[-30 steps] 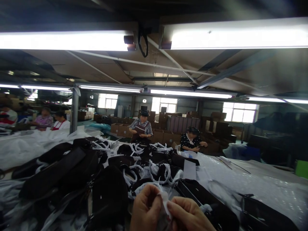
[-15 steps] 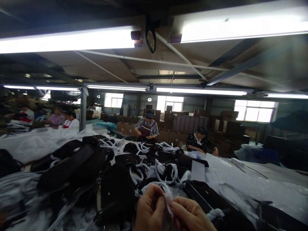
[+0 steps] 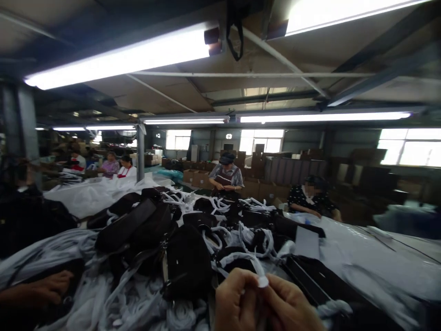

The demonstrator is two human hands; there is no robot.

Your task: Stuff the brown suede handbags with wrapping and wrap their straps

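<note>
Long work table [image 3: 379, 257] covered in pale glossy plastic sheeting, running from the near edge toward the far end of the hall; its middle and left part carry a heap of dark brown bags with white wrapped handles [image 3: 193, 230], while the right part shows bare sheeting. At the left edge, crumpled white plastic bags [image 3: 86, 197] lie in a mound behind the heap. At the far end of the table a person in a cap and apron [image 3: 226, 177] stands over the bags; a second person in a dark dotted top [image 3: 312, 197] sits just to the right, arms on the sheeting; further people [image 3: 113, 165] sit at the far left. A white card [image 3: 307, 242] lies flat among the bags, right of centre. At the lower left corner a co-worker's hand [image 3: 44, 289] rests on the white wrappings. At the near edge, centre — left hand [image 3: 236, 301] and right hand [image 3: 292, 308], side by side and touching; the fingertips of both are pressed together on a small white strip of wrapping [image 3: 262, 280], held just above the nearest dark bag — its free end trails back into the heap.
</note>
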